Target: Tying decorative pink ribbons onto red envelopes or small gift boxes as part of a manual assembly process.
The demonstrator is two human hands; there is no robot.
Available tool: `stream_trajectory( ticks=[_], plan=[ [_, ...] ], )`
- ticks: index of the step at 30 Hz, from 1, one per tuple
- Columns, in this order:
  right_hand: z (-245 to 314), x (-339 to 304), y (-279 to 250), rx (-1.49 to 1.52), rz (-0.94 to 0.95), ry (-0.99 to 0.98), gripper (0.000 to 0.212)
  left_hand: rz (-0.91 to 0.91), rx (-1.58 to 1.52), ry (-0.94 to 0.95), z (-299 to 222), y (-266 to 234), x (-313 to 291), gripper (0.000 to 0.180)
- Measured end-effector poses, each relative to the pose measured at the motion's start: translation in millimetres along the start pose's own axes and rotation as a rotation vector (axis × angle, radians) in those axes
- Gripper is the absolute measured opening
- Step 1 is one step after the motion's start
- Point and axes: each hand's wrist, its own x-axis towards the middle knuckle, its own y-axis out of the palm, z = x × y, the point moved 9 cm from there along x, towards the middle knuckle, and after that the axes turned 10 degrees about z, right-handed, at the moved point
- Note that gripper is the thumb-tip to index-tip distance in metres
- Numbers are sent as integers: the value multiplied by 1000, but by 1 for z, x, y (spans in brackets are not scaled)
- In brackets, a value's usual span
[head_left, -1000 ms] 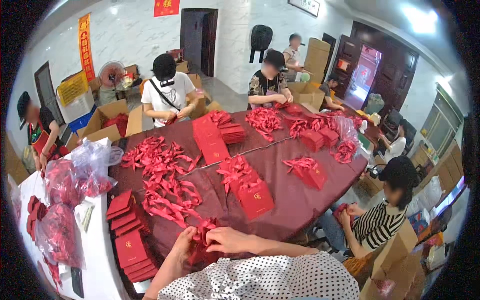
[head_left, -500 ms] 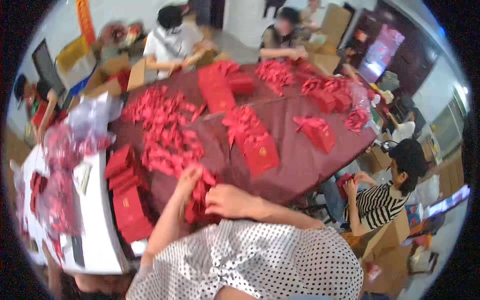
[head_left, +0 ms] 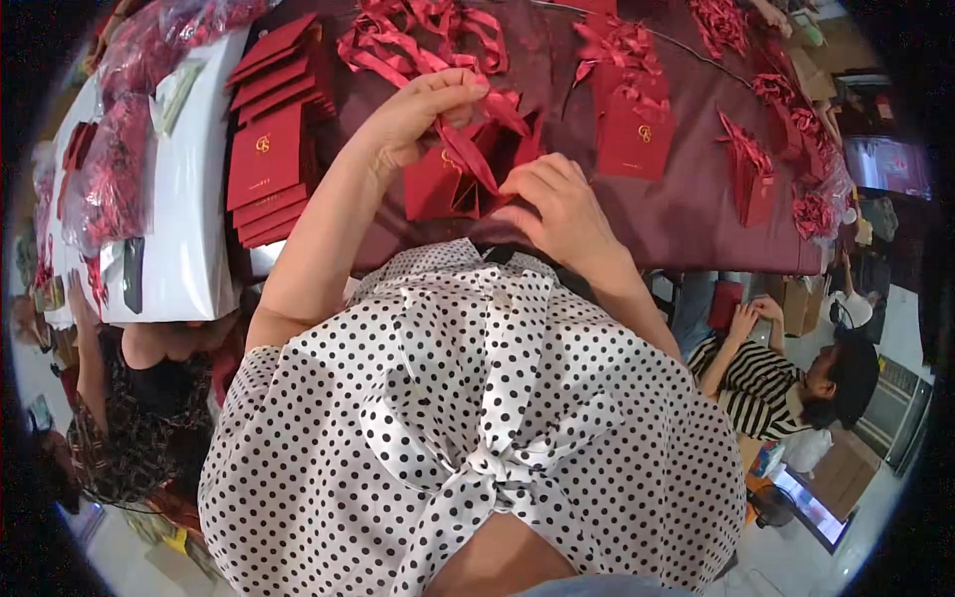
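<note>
My left hand is closed in a pinch on a red ribbon, raised above a red paper bag. The ribbon slants down from this hand to my right hand, whose curled fingers close on its lower end beside the bag. The bag's mouth gapes open near the table's front edge, and its far side is partly hidden by the ribbon and my hands. Just beyond my left hand lies a heap of loose red ribbons.
Stacked flat red bags lie to the left, beside a white table with plastic-wrapped red bundles. To the right on the dark red tablecloth are ribboned red bags. A person in a striped top sits at right.
The view has tipped downward. Between my hands a ribbon is now stretched over the open bag, where before both hands were close together in the ribbons.
</note>
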Motion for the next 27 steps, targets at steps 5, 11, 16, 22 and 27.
stream_trajectory(
  ticks=[5,11,16,22,27],
  plan=[
    [-1,2,12,31,66,24,22,-77,-78,-66,17,-18,-5,14],
    [1,6,15,34,11,-13,21,-331,46,79,19,-35,-8,19],
    [-4,11,14,9,-90,-26,24,-653,1065,359,-12,-48,-35,30],
    [-10,3,18,39,-80,21,24,-292,-306,-46,97,-104,-22,15],
    [-59,-24,-41,-107,-248,305,25,-373,-243,-39,96,-78,-34,15]
  ],
)
